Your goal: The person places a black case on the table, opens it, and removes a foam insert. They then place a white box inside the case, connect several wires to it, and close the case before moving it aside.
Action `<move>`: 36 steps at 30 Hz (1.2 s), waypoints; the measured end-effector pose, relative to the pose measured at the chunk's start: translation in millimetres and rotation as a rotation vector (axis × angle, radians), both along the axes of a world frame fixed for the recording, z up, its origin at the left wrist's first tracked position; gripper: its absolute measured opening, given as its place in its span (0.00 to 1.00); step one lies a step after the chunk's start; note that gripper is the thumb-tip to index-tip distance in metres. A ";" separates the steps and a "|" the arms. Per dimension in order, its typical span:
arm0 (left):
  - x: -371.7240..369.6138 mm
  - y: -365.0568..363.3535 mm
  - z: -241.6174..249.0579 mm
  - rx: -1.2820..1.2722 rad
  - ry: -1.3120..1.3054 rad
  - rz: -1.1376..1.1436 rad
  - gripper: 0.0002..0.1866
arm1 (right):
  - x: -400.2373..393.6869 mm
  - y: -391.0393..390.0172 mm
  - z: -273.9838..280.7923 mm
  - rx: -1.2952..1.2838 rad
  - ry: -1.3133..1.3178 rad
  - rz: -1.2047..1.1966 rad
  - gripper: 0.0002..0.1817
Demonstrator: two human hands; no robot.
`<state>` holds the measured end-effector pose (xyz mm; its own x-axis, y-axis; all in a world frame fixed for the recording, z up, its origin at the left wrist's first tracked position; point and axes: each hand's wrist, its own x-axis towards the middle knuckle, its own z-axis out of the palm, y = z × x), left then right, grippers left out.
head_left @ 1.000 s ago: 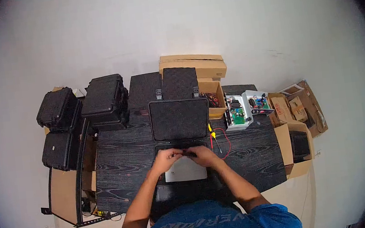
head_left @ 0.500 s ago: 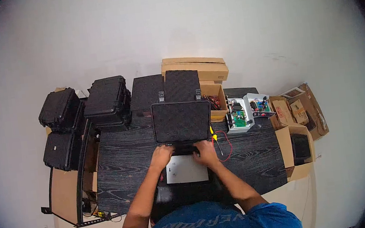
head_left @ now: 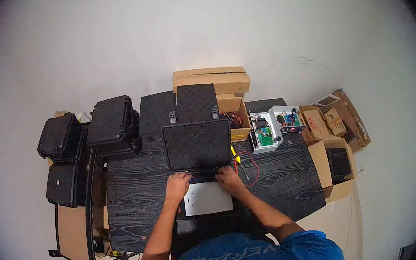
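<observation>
In front of me a black hard case stands with its lid [head_left: 197, 146] raised. A flat light-grey metal panel [head_left: 208, 198] with small holes lies in its lower half. My left hand [head_left: 177, 186] is at the panel's far left corner, its fingers curled inward by the hinge side. Opposite it, my right hand [head_left: 229, 179] bends its fingers down at the far right corner. Both hands look closed, but what the fingertips grip is hidden in the dark gap between panel and lid. A yellow-and-black screwdriver [head_left: 239, 160] lies right of the case, beside a red wire [head_left: 258, 168].
Black cases [head_left: 109, 121] are stacked at the back left. Behind the lid are black boxes [head_left: 196, 100] and a long carton [head_left: 212, 80]. White housings with green circuit boards [head_left: 266, 134] sit on the right of the dark wood-grain table [head_left: 138, 189]. An open carton [head_left: 340, 171] stands beyond its right edge.
The view has turned slightly, so the table's contents sit further left and lower. Both hands stay at the panel's far corners, with the fingers shifted a little.
</observation>
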<state>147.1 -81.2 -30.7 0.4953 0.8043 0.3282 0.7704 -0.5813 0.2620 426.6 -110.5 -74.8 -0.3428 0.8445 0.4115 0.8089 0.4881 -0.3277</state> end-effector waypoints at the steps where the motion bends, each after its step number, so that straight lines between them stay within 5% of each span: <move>1: 0.7 0.1 -0.9 0.013 0.012 -0.018 0.11 | -0.7 -3.0 10.9 -0.010 0.001 0.011 0.08; 5: 1.4 -2.2 -9.4 0.085 0.056 -0.088 0.13 | 10.1 11.7 34.2 -0.036 0.037 0.041 0.05; 9: 6.7 -8.5 -1.9 -0.012 0.060 -0.072 0.15 | 35.8 59.1 73.2 0.275 0.429 -0.300 0.08; 11: 7.7 -8.9 -4.8 -0.024 0.073 -0.061 0.16 | 58.7 90.4 82.2 0.290 0.297 -0.431 0.05; 15: 10.2 -11.3 8.2 -0.080 0.093 -0.065 0.17 | 95.3 154.2 76.2 0.057 0.114 -0.507 0.10; 21: 9.5 -9.8 7.9 -0.104 0.091 -0.057 0.17 | 98.9 200.1 81.0 -0.593 -0.439 -0.568 0.34; 26: 8.6 -9.8 10.0 -0.126 0.080 -0.047 0.17 | 91.2 209.6 81.3 -0.789 -0.326 -0.677 0.37; 32: 8.7 -8.8 6.1 -0.118 0.062 -0.048 0.16 | 95.1 199.0 84.2 -0.489 -0.261 -0.677 0.22; 36: 9.5 -8.8 6.8 -0.134 0.039 -0.038 0.16 | 117.4 199.2 71.7 -0.063 0.045 -0.578 0.10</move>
<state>156.7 -89.9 -23.9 0.5366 0.8200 0.1992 0.7594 -0.5721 0.3097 544.1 88.7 -3.1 0.1979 0.9126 0.3579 0.9227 -0.0501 -0.3823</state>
